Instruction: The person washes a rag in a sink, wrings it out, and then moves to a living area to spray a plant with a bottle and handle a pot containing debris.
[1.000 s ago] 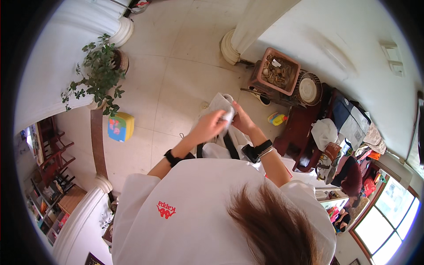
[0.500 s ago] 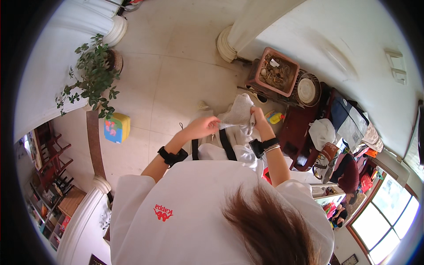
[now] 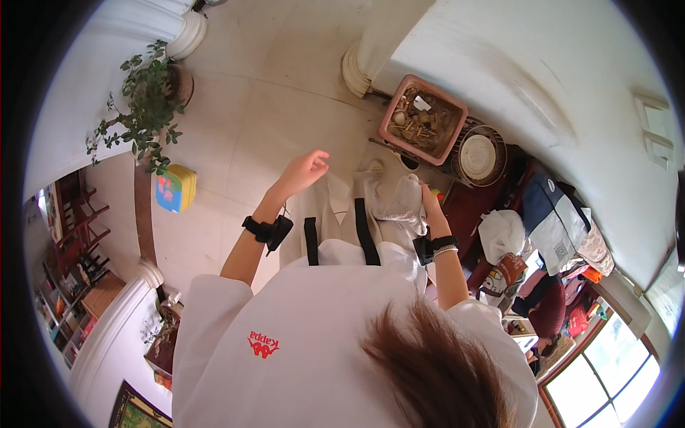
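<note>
A crumpled light grey cloth [image 3: 399, 201] hangs in front of my lap, gripped at its right edge by my right hand [image 3: 429, 200]. Part of that hand's fingers is hidden behind the fabric. My left hand [image 3: 305, 172] is raised to the left, well apart from the cloth, with its fingers curled together in a pinch. Anything between those fingertips is too small to make out. Both wrists wear black bands with a small dark device. Below the cloth are my light trousers with two black straps [image 3: 367, 232].
Ahead on the right stand a pinkish planter [image 3: 391, 121] with debris in it and a round wire basket [image 3: 457, 158]. Bags [image 3: 553, 214] crowd the right side. A yellow-and-blue stool [image 3: 187, 187] and a potted plant [image 3: 146, 107] are on the left.
My left hand has left the cloth and moved up and to the left. My right hand keeps hold of the cloth, which now hangs lower and more bunched.
</note>
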A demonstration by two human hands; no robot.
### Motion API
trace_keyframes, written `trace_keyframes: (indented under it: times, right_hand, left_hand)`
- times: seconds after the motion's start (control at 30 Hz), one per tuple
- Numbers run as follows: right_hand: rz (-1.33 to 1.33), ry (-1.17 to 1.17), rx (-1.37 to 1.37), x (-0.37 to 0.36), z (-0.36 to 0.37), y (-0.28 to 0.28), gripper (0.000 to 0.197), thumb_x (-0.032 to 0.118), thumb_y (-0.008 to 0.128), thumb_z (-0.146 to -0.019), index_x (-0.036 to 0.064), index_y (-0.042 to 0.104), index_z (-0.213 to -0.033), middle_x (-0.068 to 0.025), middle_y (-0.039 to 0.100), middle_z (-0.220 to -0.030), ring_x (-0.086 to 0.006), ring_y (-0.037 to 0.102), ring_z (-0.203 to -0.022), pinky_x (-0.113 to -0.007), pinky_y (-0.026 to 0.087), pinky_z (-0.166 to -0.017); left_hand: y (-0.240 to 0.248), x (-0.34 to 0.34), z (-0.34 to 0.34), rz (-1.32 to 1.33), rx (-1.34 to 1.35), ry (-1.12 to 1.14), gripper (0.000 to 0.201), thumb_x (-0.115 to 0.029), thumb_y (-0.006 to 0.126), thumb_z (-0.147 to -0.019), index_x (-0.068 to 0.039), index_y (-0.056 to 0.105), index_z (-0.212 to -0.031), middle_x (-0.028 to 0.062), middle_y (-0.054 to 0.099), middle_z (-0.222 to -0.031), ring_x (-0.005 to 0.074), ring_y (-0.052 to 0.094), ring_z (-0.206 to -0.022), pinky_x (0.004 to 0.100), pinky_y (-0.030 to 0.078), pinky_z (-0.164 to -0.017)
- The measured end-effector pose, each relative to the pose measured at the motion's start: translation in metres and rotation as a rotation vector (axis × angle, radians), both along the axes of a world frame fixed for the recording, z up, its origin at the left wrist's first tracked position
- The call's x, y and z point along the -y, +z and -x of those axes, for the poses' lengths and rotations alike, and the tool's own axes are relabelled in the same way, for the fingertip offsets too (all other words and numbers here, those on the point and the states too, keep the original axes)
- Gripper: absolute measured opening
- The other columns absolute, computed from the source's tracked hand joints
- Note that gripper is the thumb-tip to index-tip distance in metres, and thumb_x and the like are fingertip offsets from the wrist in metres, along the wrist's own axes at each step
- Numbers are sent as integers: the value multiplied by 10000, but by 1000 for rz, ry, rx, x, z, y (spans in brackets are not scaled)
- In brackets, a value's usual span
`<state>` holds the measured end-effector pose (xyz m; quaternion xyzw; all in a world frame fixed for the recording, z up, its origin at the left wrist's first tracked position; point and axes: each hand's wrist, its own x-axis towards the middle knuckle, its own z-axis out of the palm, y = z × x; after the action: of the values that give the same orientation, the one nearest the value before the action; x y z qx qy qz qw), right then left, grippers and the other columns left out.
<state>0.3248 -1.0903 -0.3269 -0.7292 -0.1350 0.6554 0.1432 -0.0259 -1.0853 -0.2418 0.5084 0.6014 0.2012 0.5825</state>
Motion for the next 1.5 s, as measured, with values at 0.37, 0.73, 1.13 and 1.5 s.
trace_keyframes:
  times: [0.37,0.73,1.13,1.5]
  right_hand:
    - [254,-115,-326,2,-117,-93,307,276,508,-766,48,519,-972,-54,570,-899,-172,544,-779,-311,439,-675]
    - [-198,-113,-410,-11,-169,-146,275,228,410,-815,61,502,-1014,-83,541,-990,-222,508,-918,-357,411,-803]
    - [9,-620,-404,-38,-135,-123,368,340,419,-804,86,474,-1064,-54,511,-1051,-236,485,-952,-372,385,-825]
    - [-12,-604,-177,-33,-144,-127,375,314,328,-843,74,419,-1116,-78,461,-1117,-272,443,-1018,-402,372,-852]
  left_hand:
    - [-55,-73,-102,-165,-77,-17,328,-115,591,-698,-24,487,-996,116,551,-940,208,534,-856,289,429,-715]
    - [-160,-117,-138,-205,-246,167,440,-172,575,-729,3,422,-1103,183,502,-1037,281,518,-905,337,428,-737]
    - [-182,-112,-143,-188,-292,259,306,-162,581,-724,14,522,-969,156,572,-886,231,568,-804,295,456,-680]
    - [-179,-109,-138,-208,-189,298,234,-52,540,-717,6,540,-944,160,586,-836,225,587,-760,278,467,-652]
